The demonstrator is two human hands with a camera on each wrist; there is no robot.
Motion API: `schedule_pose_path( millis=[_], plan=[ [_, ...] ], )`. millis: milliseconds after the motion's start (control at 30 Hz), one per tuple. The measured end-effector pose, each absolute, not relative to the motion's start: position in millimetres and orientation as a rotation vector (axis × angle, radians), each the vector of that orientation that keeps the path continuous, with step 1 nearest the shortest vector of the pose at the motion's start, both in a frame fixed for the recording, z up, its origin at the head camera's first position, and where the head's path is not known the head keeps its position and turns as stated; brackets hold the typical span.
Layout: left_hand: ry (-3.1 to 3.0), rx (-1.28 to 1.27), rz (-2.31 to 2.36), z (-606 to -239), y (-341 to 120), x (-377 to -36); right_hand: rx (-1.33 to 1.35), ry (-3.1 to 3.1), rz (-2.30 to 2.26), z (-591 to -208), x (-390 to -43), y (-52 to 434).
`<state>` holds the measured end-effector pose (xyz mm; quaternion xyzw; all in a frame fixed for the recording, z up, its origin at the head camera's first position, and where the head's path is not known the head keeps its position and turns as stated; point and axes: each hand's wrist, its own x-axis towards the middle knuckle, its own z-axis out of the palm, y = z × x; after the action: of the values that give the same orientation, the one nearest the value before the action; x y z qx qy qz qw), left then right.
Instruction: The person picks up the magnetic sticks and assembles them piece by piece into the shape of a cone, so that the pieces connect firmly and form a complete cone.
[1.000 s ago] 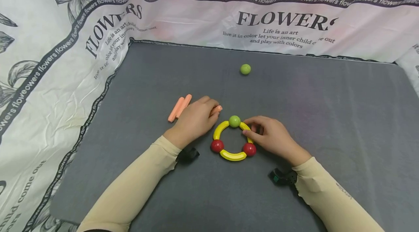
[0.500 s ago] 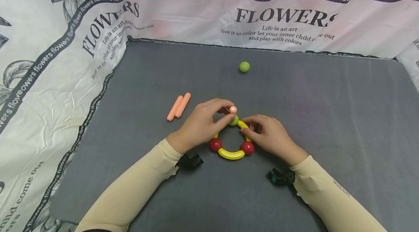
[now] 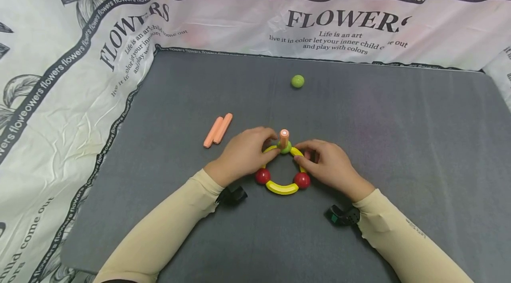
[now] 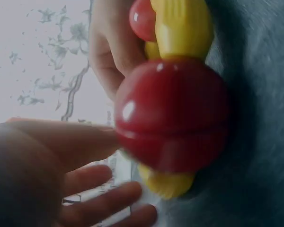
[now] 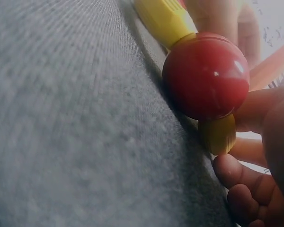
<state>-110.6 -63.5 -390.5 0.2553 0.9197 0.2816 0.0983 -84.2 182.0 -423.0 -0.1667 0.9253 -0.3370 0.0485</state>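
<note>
A ring of yellow curved rods (image 3: 282,187), red balls (image 3: 302,180) and a green ball (image 3: 286,147) lies on the table. From the green ball an orange stick (image 3: 284,136) rises upright. My left hand (image 3: 247,152) is beside it, thumb and forefinger parted at the ring's upper left; the left wrist view shows loose fingers (image 4: 104,203) behind a red ball (image 4: 173,116). My right hand (image 3: 329,163) pinches the right yellow curved rod (image 3: 298,156) between thumb and fingers. That rod's outer side is partly hidden by the hand.
Two orange sticks (image 3: 218,130) lie side by side left of the ring. Farther back sits a loose green ball (image 3: 297,81). A flower-printed cloth (image 3: 223,21) rises along the grey table's (image 3: 379,119) back and left edges.
My left hand has carried an orange stick right to the ring's green ball, stood it upright there and parted its fingers from it. The right hand keeps its hold.
</note>
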Motion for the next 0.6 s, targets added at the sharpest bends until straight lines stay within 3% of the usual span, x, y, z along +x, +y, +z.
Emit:
schedule_pose_path(
  millis=[300,600],
  plan=[
    [2.625,0.705,0.735,-392.5,-68.7,-114.2,-0.509,2.816,-1.038,-423.8,-83.5,182.9],
    [2.684,1.016,0.764,-399.3,-68.5,-114.9,-0.755,2.772,-1.147,-428.1,-83.7,185.5]
  ],
)
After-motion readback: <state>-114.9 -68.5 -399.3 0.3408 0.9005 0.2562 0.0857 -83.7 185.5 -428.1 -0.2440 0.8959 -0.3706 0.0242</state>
